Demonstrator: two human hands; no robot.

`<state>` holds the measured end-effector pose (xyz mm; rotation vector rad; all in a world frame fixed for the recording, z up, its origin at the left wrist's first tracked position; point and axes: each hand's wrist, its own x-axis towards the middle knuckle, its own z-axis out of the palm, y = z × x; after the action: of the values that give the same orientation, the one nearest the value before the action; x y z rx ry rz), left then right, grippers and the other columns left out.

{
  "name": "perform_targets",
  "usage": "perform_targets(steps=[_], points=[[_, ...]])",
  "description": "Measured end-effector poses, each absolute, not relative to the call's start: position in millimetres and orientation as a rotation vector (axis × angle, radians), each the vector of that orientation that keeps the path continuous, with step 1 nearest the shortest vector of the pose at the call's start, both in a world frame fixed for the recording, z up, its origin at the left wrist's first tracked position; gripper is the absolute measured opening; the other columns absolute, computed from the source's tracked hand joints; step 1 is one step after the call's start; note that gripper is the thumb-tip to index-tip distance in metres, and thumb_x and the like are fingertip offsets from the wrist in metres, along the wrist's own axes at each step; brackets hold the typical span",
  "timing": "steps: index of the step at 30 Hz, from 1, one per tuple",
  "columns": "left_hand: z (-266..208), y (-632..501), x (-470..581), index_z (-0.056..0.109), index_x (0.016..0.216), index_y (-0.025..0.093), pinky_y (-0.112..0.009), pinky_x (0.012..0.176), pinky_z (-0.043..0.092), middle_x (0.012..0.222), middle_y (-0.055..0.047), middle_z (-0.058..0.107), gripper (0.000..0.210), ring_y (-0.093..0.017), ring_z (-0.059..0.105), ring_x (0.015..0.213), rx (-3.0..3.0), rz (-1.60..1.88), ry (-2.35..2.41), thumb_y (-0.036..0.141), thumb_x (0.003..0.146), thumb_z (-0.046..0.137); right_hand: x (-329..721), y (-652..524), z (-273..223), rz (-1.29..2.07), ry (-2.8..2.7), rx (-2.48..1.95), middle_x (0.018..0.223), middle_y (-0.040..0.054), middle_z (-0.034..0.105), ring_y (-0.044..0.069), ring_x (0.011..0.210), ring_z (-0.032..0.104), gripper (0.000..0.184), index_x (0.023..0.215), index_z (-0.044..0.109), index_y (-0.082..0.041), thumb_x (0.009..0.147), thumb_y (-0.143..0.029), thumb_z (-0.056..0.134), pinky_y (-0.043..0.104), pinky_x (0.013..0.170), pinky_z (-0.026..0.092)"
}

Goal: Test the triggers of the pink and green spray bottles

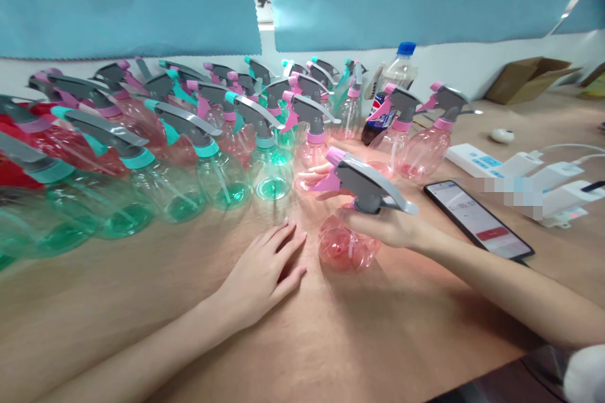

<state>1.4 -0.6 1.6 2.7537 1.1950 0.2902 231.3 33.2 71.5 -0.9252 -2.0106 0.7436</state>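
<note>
A pink spray bottle (348,244) with a grey and pink trigger head is in my right hand (385,225), whose fingers wrap round its neck. The bottle stands slightly tilted at or just above the table; I cannot tell whether its base touches. My left hand (265,267) lies flat on the table to the left of it, fingers spread, holding nothing. Beyond my hands stand several more spray bottles, among them a green one (271,170) with a turquoise collar and a pink one (428,141) at the right end.
A phone (479,217) lies right of my right hand, beside a white power strip (477,160) with plugged-in chargers. A cola bottle (385,107) stands behind the spray bottles. Farther right are a small white case (501,135) and an open cardboard box (527,79).
</note>
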Motion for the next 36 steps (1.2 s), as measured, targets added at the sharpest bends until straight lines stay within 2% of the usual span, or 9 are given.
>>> perform_targets(steps=[7,19,26,32,36], points=[[1.0,-1.2,1.7,0.048,0.136,0.014,-0.049,0.105,0.038,0.143,-0.016,0.046,0.046,-0.030,0.041,0.132,2.757,0.304,1.193,0.037,0.097,0.043,232.8,33.0,66.3,0.784,-1.991,-0.934,0.060,-0.0039,0.055,0.018,0.062,0.060,0.049,0.119,0.059,-0.030,0.073,-0.014,0.056,0.033,0.061,0.053],[0.3,-0.9,0.9,0.048,0.136,0.017,-0.049,0.104,0.039,0.143,-0.014,0.046,0.045,-0.030,0.041,0.131,2.752,0.329,1.193,0.038,0.096,0.044,231.0,33.5,71.3,0.734,-2.017,-0.921,0.069,-0.0013,0.063,0.013,0.051,0.050,0.052,0.118,0.058,-0.026,0.069,-0.015,0.047,0.028,0.051,0.047],[1.1,-1.4,1.5,0.049,0.135,0.014,-0.050,0.104,0.039,0.142,-0.016,0.046,0.046,-0.031,0.042,0.131,2.752,0.322,1.188,0.037,0.096,0.044,227.6,31.9,75.1,0.786,-1.973,-0.872,0.075,0.0006,0.064,0.016,0.061,0.057,0.050,0.115,0.059,-0.025,0.068,-0.017,0.046,0.031,0.061,0.051],[1.2,-1.3,1.6,0.048,0.136,0.017,-0.049,0.104,0.039,0.143,-0.014,0.046,0.045,-0.030,0.041,0.132,2.753,0.322,1.204,0.038,0.096,0.044,225.4,31.6,76.7,0.756,-1.939,-0.859,0.095,0.0032,0.070,0.017,0.077,0.064,0.052,0.114,0.060,-0.024,0.065,-0.015,0.046,0.029,0.065,0.053],[0.7,-1.2,1.6,0.048,0.135,0.016,-0.049,0.104,0.039,0.142,-0.015,0.046,0.045,-0.031,0.041,0.131,2.754,0.324,1.197,0.038,0.096,0.044,225.2,31.9,76.9,0.786,-1.931,-0.833,0.100,0.0037,0.070,0.019,0.084,0.066,0.054,0.115,0.060,-0.024,0.064,-0.015,0.046,0.031,0.071,0.054]])
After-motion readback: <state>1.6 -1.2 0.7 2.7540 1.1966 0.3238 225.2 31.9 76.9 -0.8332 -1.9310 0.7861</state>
